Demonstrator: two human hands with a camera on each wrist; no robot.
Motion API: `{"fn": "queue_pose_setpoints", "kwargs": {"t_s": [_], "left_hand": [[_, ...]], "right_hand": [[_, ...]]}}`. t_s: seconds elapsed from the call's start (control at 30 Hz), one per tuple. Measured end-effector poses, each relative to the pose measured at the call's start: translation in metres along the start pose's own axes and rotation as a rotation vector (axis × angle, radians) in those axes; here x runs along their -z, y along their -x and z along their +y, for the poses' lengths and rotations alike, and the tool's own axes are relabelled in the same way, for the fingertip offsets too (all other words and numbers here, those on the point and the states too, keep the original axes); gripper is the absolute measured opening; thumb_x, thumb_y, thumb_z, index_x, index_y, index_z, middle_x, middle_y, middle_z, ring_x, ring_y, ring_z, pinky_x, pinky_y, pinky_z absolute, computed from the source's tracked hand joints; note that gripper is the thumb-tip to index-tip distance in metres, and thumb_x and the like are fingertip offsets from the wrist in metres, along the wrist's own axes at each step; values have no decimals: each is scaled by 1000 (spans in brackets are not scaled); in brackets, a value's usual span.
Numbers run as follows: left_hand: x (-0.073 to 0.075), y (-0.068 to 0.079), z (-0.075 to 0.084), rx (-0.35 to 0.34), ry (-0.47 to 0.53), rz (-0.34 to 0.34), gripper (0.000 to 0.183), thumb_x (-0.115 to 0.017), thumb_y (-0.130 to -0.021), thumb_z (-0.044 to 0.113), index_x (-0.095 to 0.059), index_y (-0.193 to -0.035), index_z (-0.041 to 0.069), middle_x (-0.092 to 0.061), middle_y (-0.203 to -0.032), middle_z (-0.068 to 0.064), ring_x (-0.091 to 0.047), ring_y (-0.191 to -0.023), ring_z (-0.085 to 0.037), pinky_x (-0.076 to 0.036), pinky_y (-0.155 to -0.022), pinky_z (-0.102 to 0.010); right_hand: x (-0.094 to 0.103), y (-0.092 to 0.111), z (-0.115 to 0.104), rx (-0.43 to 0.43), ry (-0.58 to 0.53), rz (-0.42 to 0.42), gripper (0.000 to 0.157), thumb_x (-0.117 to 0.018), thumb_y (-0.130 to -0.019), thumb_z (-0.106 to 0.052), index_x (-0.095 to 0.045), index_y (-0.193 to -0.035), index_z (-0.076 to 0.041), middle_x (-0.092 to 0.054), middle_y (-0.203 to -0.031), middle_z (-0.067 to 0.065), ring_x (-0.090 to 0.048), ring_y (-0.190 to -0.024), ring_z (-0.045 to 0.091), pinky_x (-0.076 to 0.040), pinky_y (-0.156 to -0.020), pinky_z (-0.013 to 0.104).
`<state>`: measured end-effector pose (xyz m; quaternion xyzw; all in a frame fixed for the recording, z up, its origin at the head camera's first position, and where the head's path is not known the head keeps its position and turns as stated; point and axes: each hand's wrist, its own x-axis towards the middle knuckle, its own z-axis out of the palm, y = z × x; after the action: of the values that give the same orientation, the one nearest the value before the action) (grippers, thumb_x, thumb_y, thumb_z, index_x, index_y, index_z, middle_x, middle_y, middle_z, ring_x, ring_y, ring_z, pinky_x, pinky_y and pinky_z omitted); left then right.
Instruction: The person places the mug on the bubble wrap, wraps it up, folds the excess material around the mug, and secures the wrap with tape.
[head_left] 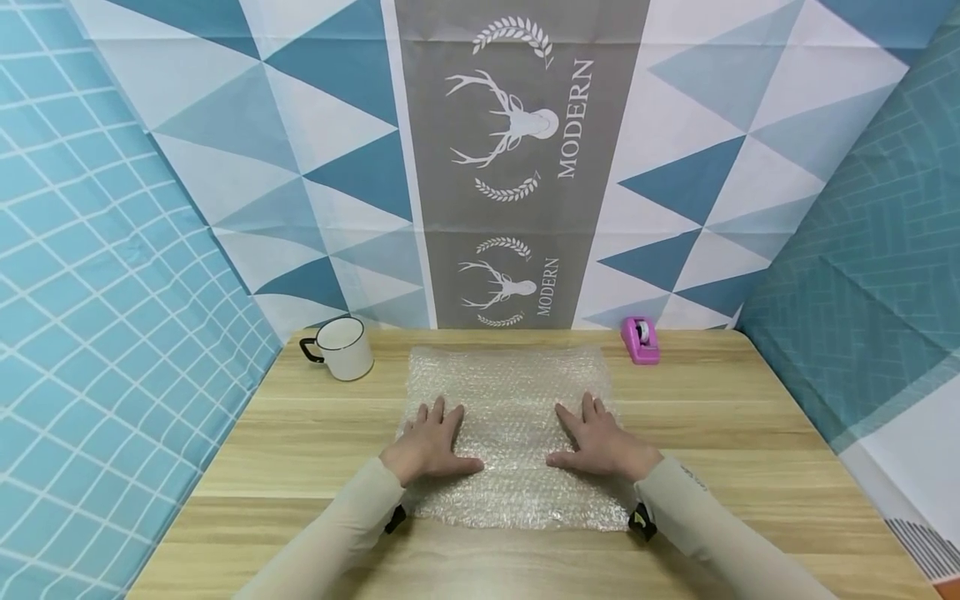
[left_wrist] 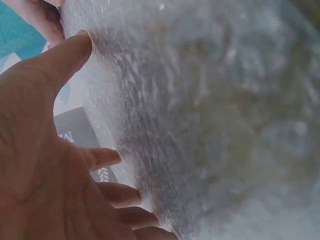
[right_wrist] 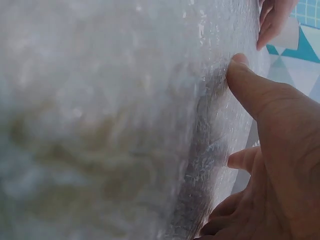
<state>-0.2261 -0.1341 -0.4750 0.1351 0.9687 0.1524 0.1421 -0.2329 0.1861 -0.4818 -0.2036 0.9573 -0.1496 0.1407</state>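
A sheet of clear bubble wrap [head_left: 510, 400] lies spread flat on the wooden table. On its left part rests my left hand [head_left: 431, 446], fingers spread and fingertips touching the sheet. My right hand [head_left: 600, 442] rests the same way on the right part. In the left wrist view, the thumb and fingertips of the left hand [left_wrist: 55, 145] meet the bubble wrap [left_wrist: 165, 100]. The right wrist view has the right hand [right_wrist: 280, 140] with its thumb and fingertips on the sheet [right_wrist: 125, 100]. Neither hand grips anything.
A white enamel mug [head_left: 347, 350] with a dark rim and handle stands at the table's back left. At the back right sits a pink tape dispenser [head_left: 641, 342]. Patterned cloth [head_left: 517, 167] hangs behind the wooden table [head_left: 285, 467] and at its sides.
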Motion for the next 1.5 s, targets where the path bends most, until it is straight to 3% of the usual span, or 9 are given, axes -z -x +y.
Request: {"fn": "queue_pose_setpoints", "kwargs": {"t_s": [0.57, 0.73, 0.83, 0.97, 1.03, 1.1, 1.23, 1.4, 1.5], "left_hand": [[-3, 12, -4, 3, 5, -13, 109, -71, -82, 71, -30, -162, 10, -16, -168, -30, -17, -152, -57, -23, -120, -74], [-2, 11, -3, 9, -4, -23, 109, -71, -81, 71, -30, -162, 10, -15, -168, -30, -16, -152, -58, -23, -119, -75], [-1, 11, -1, 15, -13, -25, 109, -71, -81, 71, -30, -162, 11, -15, -168, -30, -16, -152, -58, -22, -120, -74], [0, 11, 0, 19, -31, -37, 108, -70, -83, 71, -29, -162, 12, -14, -168, -30, -16, -152, -58, -22, -120, -74], [0, 11, 1, 16, -40, -42, 107, -69, -83, 71, -29, -162, 11, -14, -168, -30, -17, -151, -58, -23, -120, -74], [0, 12, 2, 11, -51, -45, 107, -68, -84, 72, -28, -162, 11, -14, -168, -30, -17, -151, -58, -23, -120, -74], [0, 12, 3, 6, -78, -38, 106, -67, -84, 72, -29, -162, 10, -16, -167, -31, -19, -151, -57, -25, -119, -73], [1, 12, 5, 12, -95, -39, 105, -66, -85, 72, -29, -162, 10, -17, -167, -30, -20, -151, -57, -26, -119, -72], [1, 11, 4, 11, -105, -37, 106, -65, -85, 73, -29, -162, 11, -17, -167, -30, -20, -151, -57, -27, -119, -72]], "right_hand": [[-4, 4, -10, -16, -14, 11, 100, -68, -88, -66, -32, -161, -9, -8, -159, 46, -14, -146, 67, -25, -111, 81], [9, 1, -12, -13, 2, 3, 100, -76, -82, -64, -41, -155, -6, -32, -151, 44, -39, -137, 60, -42, -106, 75], [21, -8, -10, -26, 17, 14, 92, -81, -78, -61, -51, -144, -5, -50, -135, 34, -55, -120, 48, -55, -92, 65], [33, -24, -2, -41, 53, 51, 79, -83, -75, -62, -57, -125, -7, -56, -118, 22, -57, -102, 38, -59, -77, 55], [37, -31, 4, -41, 66, 70, 81, -82, -76, -62, -57, -129, -5, -56, -121, 24, -57, -105, 40, -59, -80, 56], [41, -37, 9, -42, 58, 86, 88, -81, -79, -59, -52, -140, -2, -52, -133, 28, -54, -118, 47, -57, -90, 63], [46, -48, 18, -6, 24, 115, 97, -80, -85, -49, -36, -156, 1, -35, -154, 36, -38, -140, 56, -43, -109, 70], [48, -59, 24, 60, -21, 132, 91, -77, -89, -40, -35, -155, 6, -31, -157, 39, -33, -144, 57, -34, -116, 70], [48, -64, 28, 55, -57, 109, 91, -75, -91, -39, -31, -156, 7, -30, -157, 39, -31, -145, 57, -34, -116, 70]]}}
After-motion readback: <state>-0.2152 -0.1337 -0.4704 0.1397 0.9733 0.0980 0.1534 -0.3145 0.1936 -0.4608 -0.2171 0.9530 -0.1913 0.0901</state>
